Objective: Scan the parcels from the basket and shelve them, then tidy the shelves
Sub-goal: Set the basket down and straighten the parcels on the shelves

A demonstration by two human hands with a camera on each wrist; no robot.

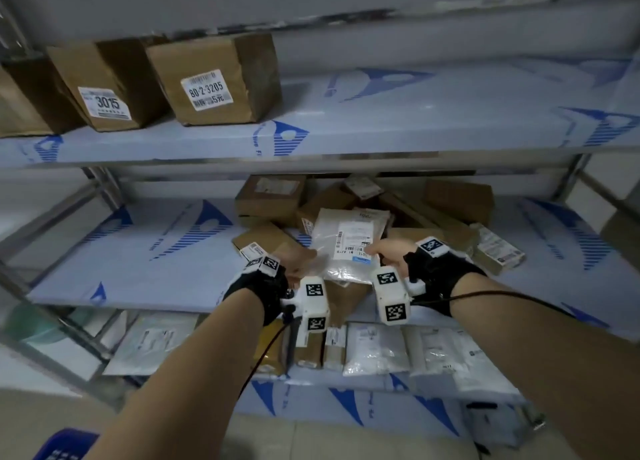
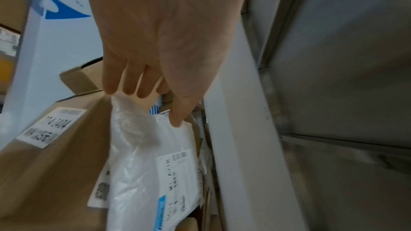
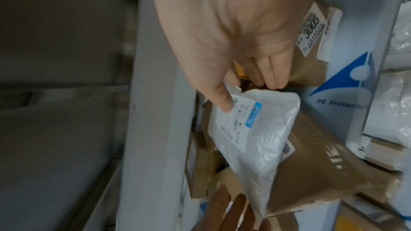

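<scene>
White parcel (image 1: 349, 248) pinched by both hands above the middle shelf (image 1: 138, 262).

My head feed is dim and flat, cool grey, with no hard shadows — I can't tell where the light comes from. The shelf (image 1: 450, 127) edges bow from wide-angle distortion, worst toward 9 and 3 o'clock, and the corners smear. Box labels (image 1: 206, 90) at 10 o'clock stay readable. Both wrist feeds are softer and motion-blurred; the white bag (image 2: 142, 164) shows faint sheen, and its label print is unreadable.
</scene>
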